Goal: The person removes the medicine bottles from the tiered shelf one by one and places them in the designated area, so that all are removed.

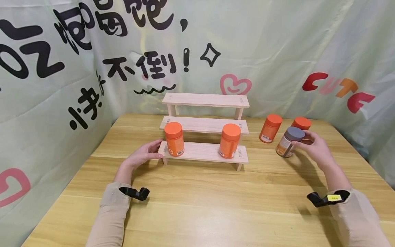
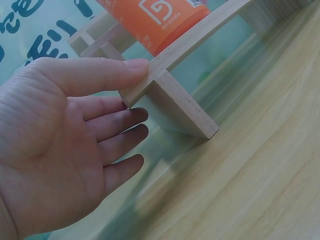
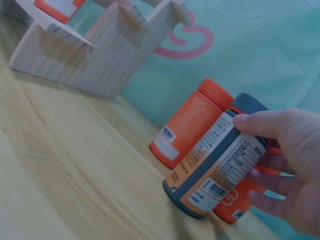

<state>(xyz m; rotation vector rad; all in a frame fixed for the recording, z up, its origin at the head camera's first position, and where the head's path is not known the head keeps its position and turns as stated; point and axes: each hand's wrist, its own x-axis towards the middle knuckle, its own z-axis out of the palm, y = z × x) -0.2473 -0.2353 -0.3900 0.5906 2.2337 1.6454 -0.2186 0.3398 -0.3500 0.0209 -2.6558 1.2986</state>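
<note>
My right hand point(image 1: 314, 149) grips a jar with a grey-blue lid point(image 1: 287, 143) near its top, thumb on the near side and fingers behind. In the right wrist view this jar point(image 3: 215, 165) shows a label with a barcode and leans in the picture. At the left end of a three-step wooden stand point(image 1: 203, 151), my left hand point(image 1: 143, 156) pinches the lowest board, its thumb on the board's end and the index finger beneath. Two orange jars stand on that lowest step, one at the left point(image 1: 175, 139) and one towards the right point(image 1: 229, 141).
Right of the stand is another orange jar point(image 1: 270, 128). A further orange-lidded jar point(image 1: 301, 122) is partly hidden behind the grey-lidded one. The stand's middle step point(image 1: 203, 124) and top step point(image 1: 205, 100) rise behind. A printed cloth point(image 1: 277, 51) hangs around the wooden table point(image 1: 216, 206).
</note>
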